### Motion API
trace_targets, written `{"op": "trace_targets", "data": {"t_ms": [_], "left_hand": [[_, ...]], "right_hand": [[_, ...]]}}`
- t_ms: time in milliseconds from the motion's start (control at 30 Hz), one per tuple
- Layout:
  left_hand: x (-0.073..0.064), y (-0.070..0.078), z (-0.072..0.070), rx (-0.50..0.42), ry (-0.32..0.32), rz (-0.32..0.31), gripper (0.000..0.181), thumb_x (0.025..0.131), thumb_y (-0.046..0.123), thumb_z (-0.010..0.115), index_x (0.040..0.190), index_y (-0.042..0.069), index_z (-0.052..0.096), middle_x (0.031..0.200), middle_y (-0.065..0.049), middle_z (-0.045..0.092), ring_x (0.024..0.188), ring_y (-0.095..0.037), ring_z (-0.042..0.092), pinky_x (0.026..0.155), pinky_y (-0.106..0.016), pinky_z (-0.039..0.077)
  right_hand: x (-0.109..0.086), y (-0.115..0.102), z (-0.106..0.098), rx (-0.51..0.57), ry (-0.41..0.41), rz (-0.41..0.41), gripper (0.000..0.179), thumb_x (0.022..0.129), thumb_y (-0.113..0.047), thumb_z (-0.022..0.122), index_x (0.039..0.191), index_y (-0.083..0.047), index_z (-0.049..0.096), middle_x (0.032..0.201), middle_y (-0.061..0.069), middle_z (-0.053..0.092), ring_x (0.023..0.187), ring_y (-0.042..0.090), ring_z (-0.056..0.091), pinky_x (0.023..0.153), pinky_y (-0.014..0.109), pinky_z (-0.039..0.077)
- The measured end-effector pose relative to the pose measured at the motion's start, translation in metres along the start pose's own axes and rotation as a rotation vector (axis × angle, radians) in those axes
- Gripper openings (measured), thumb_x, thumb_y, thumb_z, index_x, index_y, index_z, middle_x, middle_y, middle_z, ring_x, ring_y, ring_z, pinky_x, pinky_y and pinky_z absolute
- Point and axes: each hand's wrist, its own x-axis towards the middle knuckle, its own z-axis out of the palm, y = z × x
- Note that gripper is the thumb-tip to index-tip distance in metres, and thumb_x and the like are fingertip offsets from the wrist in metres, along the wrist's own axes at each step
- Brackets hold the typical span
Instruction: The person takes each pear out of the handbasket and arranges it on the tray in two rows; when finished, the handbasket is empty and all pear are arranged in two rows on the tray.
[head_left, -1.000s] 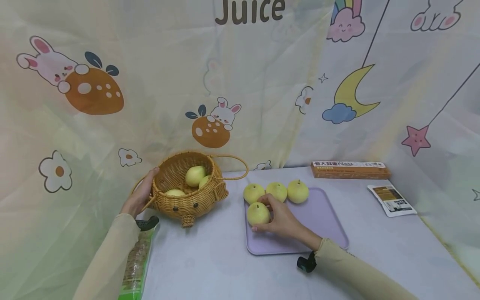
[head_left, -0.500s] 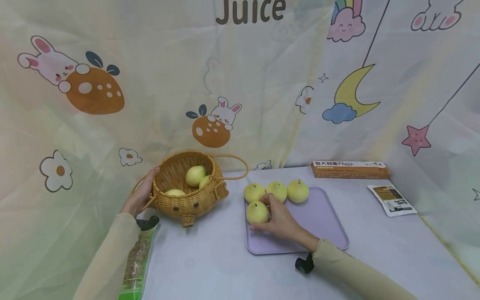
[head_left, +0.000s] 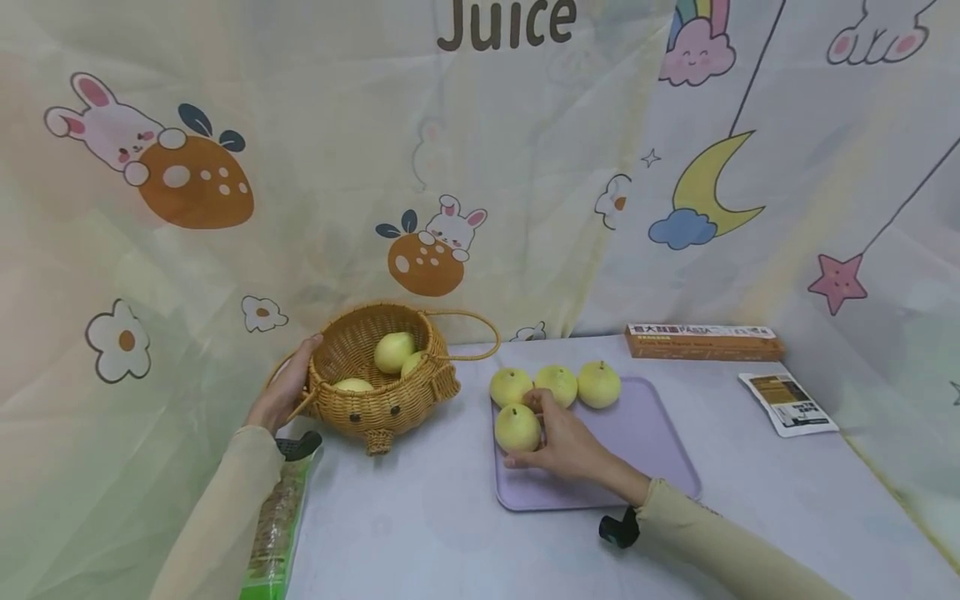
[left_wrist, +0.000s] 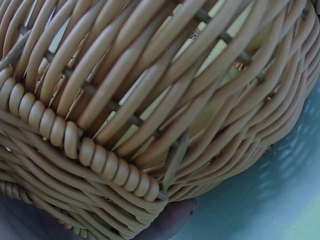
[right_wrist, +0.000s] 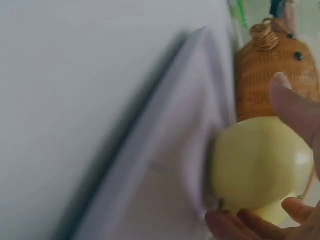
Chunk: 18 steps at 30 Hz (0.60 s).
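My left hand [head_left: 287, 385] holds the left side of a wicker basket [head_left: 360, 412] with an animal face. A fingertip [left_wrist: 175, 220] shows beneath the weave in the left wrist view. Inside the basket lie several yellow-green pears [head_left: 394, 352]. On the right, the thumb and fingers of my right hand [head_left: 568, 442] curl round a pear [head_left: 517, 428] at the left part of a lavender tray [head_left: 637, 433]. In the right wrist view that pear [right_wrist: 260, 162] sits between thumb and fingers, by the tray's wall. Three other pears [head_left: 556, 386] stand in a row along the tray's back edge.
A long pasta box [head_left: 705, 342] lies at the back right, with a white and brown pouch [head_left: 787, 404] in front of it. A green-edged packet [head_left: 277, 525] lies under the left forearm. The basket's loop handle [head_left: 480, 333] sticks out toward the tray.
The view has shifted very slightly. Both hands stay where they were, the right one on the same pear and the left at the basket.
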Motion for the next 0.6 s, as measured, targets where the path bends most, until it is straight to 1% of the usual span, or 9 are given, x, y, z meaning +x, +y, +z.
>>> {"op": "trace_targets", "data": {"t_ms": [67,100,200,300,433,533,600], "left_hand": [[0.000,0.001,0.000,0.003,0.001,0.008,0.096,0.101,0.083,0.021,0.171,0.026,-0.012,0.178,-0.021,-0.009,0.164,-0.047,0.000,0.130,-0.068,0.008],[0.000,0.002,0.000,0.007,0.003,0.007,0.096,0.101,0.083,0.021,0.170,0.026,-0.012,0.178,-0.021,-0.010,0.164,-0.047,0.000,0.130,-0.069,0.008],[-0.001,0.003,0.000,0.013,0.009,0.007,0.097,0.100,0.084,0.021,0.171,0.026,-0.011,0.178,-0.020,-0.010,0.164,-0.047,0.000,0.130,-0.068,0.006],[-0.002,0.003,0.000,0.015,0.012,0.005,0.098,0.100,0.085,0.021,0.171,0.026,-0.011,0.178,-0.021,-0.010,0.164,-0.047,0.000,0.130,-0.068,0.007],[-0.003,0.001,-0.002,0.010,0.008,0.003,0.098,0.100,0.085,0.020,0.171,0.025,-0.012,0.178,-0.021,-0.010,0.164,-0.047,-0.001,0.129,-0.069,0.006],[-0.004,0.000,-0.002,-0.001,-0.007,0.003,0.097,0.101,0.084,0.020,0.171,0.024,-0.012,0.178,-0.022,-0.009,0.164,-0.046,-0.001,0.130,-0.068,0.007],[-0.004,0.000,-0.002,-0.015,-0.020,0.015,0.097,0.102,0.081,0.021,0.171,0.022,-0.011,0.178,-0.022,-0.007,0.164,-0.045,0.001,0.131,-0.066,0.007]], "right_hand": [[-0.002,-0.007,-0.007,-0.009,-0.008,-0.001,0.102,0.074,-0.048,0.098,0.149,-0.008,0.042,0.150,0.015,0.057,0.133,0.034,0.062,0.108,0.052,0.053],[-0.002,-0.012,-0.011,-0.009,-0.007,-0.007,0.102,0.074,-0.048,0.097,0.150,-0.008,0.042,0.150,0.016,0.057,0.133,0.034,0.062,0.109,0.054,0.052],[-0.001,-0.028,-0.022,-0.017,0.000,-0.046,0.099,0.078,-0.049,0.095,0.150,-0.006,0.043,0.148,0.019,0.058,0.130,0.036,0.063,0.106,0.054,0.053],[0.008,-0.047,-0.033,-0.010,-0.010,-0.101,0.093,0.082,-0.048,0.091,0.150,-0.004,0.044,0.146,0.020,0.059,0.128,0.036,0.062,0.103,0.053,0.055],[0.031,-0.073,-0.042,0.052,-0.040,-0.161,0.082,0.090,-0.042,0.086,0.150,-0.006,0.045,0.148,0.016,0.058,0.132,0.035,0.061,0.101,0.054,0.056],[0.055,-0.091,-0.043,0.106,-0.049,-0.181,0.076,0.094,-0.041,0.081,0.151,-0.007,0.044,0.150,0.012,0.057,0.135,0.033,0.059,0.103,0.053,0.056],[0.071,-0.103,-0.043,0.131,-0.061,-0.196,0.075,0.097,-0.042,0.078,0.153,-0.006,0.044,0.151,0.013,0.056,0.136,0.033,0.058,0.105,0.051,0.056]]}}
